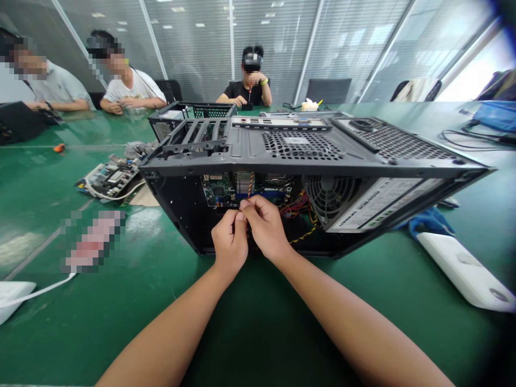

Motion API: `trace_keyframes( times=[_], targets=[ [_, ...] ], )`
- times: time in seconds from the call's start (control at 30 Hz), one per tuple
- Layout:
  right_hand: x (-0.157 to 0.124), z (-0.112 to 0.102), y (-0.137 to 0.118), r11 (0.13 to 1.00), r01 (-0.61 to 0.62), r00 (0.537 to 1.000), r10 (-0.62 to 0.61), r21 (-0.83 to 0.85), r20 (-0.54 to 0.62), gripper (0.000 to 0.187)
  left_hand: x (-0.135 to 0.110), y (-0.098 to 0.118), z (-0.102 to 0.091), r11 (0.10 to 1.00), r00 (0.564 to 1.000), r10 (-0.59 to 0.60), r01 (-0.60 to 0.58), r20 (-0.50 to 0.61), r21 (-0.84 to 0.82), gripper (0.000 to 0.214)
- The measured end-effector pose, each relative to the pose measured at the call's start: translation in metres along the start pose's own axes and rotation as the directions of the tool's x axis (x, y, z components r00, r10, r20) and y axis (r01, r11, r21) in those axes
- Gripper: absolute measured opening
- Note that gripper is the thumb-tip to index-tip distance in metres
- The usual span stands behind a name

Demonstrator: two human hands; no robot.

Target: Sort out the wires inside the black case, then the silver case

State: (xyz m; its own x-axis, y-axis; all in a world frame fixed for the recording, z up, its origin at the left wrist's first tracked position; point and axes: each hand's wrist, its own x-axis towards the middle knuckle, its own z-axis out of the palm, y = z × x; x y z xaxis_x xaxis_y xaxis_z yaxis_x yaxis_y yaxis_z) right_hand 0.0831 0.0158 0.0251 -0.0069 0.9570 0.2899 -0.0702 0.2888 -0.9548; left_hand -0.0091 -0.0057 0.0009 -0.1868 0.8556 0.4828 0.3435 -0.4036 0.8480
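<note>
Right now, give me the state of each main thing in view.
Left hand: fingers closed, contents hidden
Right hand: fingers pinched together at the wire
Twisted wire: running down to the fingers
Computer case: facing side open
Power supply: fitted inside the case
Motherboard: mounted inside the case
Loose circuit board: lying outside the case

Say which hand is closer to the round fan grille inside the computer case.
Right. The right hand is to the left of the round fan grille and slightly lower; the left hand is farther left, beyond the right hand.
</note>
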Motion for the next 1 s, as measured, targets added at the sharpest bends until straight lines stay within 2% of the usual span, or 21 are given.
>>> trace_keyframes(
  times=[0.33, 1.0],
  targets=[
    [0.0001, 0.0007, -0.0007, 1.000, -0.004, 1.000, 0.004, -0.021, -0.015, 0.030, 0.0005, -0.0021, 0.0028, 0.994, 0.996, -0.072, 0.076, 0.046, -0.074, 0.031],
    [-0.0005, 0.0009, -0.0020, 0.999, -0.024, 1.000, 0.024, -0.031, -0.015, 0.031, -0.0005, -0.0016, 0.0028, 0.988, 0.993, -0.089, 0.099, 0.083, -0.123, 0.030]
  ],
)
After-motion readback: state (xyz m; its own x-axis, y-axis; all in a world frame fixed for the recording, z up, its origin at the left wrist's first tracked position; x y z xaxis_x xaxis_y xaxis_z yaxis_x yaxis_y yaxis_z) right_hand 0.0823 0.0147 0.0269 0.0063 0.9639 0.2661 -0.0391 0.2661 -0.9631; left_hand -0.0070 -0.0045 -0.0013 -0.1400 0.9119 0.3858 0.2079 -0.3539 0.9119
